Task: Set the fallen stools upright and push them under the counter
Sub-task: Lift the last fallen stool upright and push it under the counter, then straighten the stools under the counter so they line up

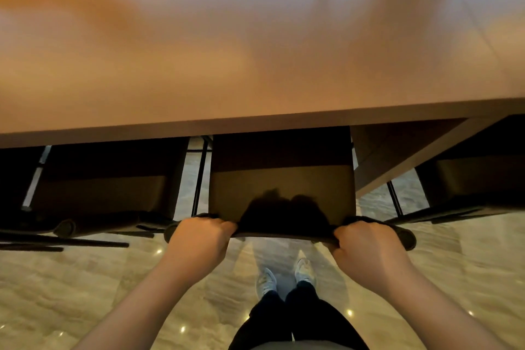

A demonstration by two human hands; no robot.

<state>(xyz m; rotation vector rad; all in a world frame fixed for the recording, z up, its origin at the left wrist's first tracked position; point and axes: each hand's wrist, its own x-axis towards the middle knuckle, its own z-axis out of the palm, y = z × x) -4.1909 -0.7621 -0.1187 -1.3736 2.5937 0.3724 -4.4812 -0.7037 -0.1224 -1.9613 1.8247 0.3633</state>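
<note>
The stool point(281, 187) in hand stands upright at the near edge of the counter point(255, 65), just left of that edge's right-hand corner. The front of its dark seat already lies in shadow beneath the edge, while the rear of the seat and the low back rail point(284, 233) project toward the person. The left hand point(199, 239) has its grip closed over the left end of that rail, fingers curled round it; the right hand point(366, 244) grips the right end in the same way, so the two hands sit well apart with the seat between them.

The righting looks finished for this stool, and the step in hand appears to be the push under the counter — roughly halfway, judging by how much seat shows. What is left is a straight, even shove from both arms, keeping the stool square to the edge so that it clears the counter's side panel point(397, 156) just to its right.

A second stool point(105, 193) sits further left along the same edge and a third stool point(468, 179) beyond the side panel; both seem upright and partly tucked in, though the darkness there makes this hard to confirm. Below lies a pale, glossy floor point(85, 278), with the person's light shoes point(305, 267) planted just behind the rail.
</note>
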